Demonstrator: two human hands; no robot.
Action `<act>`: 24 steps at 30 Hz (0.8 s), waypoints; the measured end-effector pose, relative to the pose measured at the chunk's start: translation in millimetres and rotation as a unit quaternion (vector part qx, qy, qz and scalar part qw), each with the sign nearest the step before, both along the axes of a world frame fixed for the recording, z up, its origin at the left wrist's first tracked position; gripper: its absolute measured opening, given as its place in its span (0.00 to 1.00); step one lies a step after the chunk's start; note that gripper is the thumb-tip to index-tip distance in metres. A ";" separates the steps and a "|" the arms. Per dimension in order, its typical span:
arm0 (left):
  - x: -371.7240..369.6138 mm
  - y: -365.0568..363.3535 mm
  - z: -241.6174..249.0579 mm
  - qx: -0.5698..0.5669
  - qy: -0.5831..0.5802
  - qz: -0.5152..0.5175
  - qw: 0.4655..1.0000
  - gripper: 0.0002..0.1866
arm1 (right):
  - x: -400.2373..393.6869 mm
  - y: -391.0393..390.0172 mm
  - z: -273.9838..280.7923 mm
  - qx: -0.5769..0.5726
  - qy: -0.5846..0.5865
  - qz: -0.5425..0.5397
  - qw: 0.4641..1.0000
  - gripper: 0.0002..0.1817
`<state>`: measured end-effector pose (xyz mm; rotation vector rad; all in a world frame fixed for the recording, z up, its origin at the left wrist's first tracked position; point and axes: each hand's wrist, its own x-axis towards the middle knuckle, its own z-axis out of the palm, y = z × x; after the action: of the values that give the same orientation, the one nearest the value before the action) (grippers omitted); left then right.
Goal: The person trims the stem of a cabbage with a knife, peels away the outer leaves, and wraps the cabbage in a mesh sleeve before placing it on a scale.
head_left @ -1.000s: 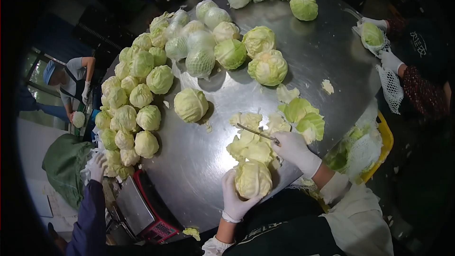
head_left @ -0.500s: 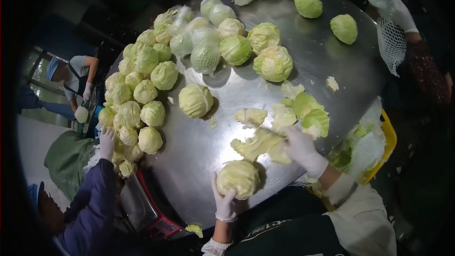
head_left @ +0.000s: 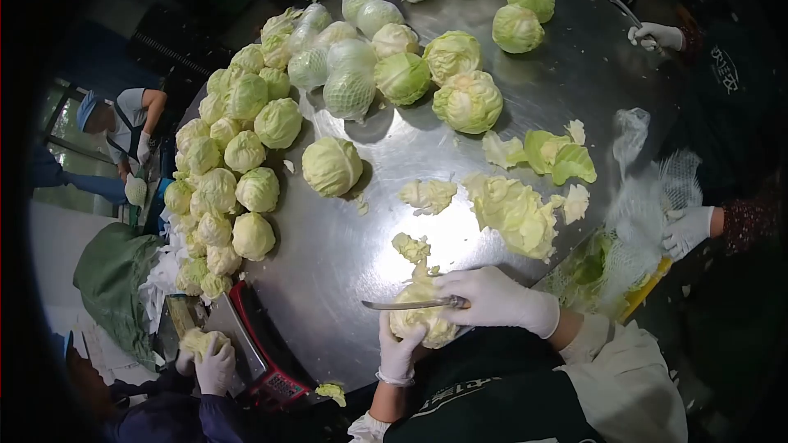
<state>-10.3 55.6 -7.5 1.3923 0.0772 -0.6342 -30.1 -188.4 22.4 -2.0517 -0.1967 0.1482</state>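
My left hand [head_left: 400,354], in a white glove, is wrapped around the near left side of a pale green cabbage [head_left: 433,330] at the table's front edge. My right hand [head_left: 502,302], also gloved, is closed on the handle of a knife [head_left: 406,305]. Its blade points left across the top of the cabbage; whether it cuts in cannot be made out. Small leaf scraps [head_left: 412,248] lie just beyond the cabbage. Farther right are loose outer leaves [head_left: 515,215] on the metal table [head_left: 328,312].
Many cabbages [head_left: 246,98] are heaped at the left, beside net-wrapped ones [head_left: 351,90]. A red scale [head_left: 275,381] stands front left, where a co-worker's gloved hands [head_left: 215,365] hold a cabbage. At right, a yellow crate [head_left: 644,289] holds leaves and netting; another person holds a knife [head_left: 625,10].
My right hand has come from the loose leaves to the cabbage, and a knife now shows in it. The leaves lie farther right. The left co-worker has moved a cabbage to the scale.
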 end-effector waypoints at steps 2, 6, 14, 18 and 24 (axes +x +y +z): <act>6.5 7.1 -1.8 0.003 0.001 -0.014 1.000 0.40 | -2.0 -8.0 -7.1 0.050 -0.020 -0.006 0.999 0.18; 13.7 20.4 -17.2 0.105 -0.162 -0.105 0.976 0.43 | -11.7 -41.2 -43.0 0.094 0.064 -0.207 0.972 0.10; 20.4 12.5 34.2 0.277 -0.363 -0.191 0.869 0.52 | -30.0 -74.1 -19.3 -0.111 -0.010 -0.361 0.926 0.22; 26.1 15.1 10.4 0.185 -0.339 -0.342 0.857 0.50 | -17.4 -13.9 -7.8 0.036 -0.017 -0.153 0.987 0.26; 20.7 32.5 -2.1 -0.121 0.126 0.001 0.985 0.46 | -14.4 8.0 -64.8 0.050 0.052 -0.163 0.984 0.22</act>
<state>10.4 88.1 -9.7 1.0735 0.1972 -0.7883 -44.5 -180.4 -42.4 -1.9405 0.1944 0.0416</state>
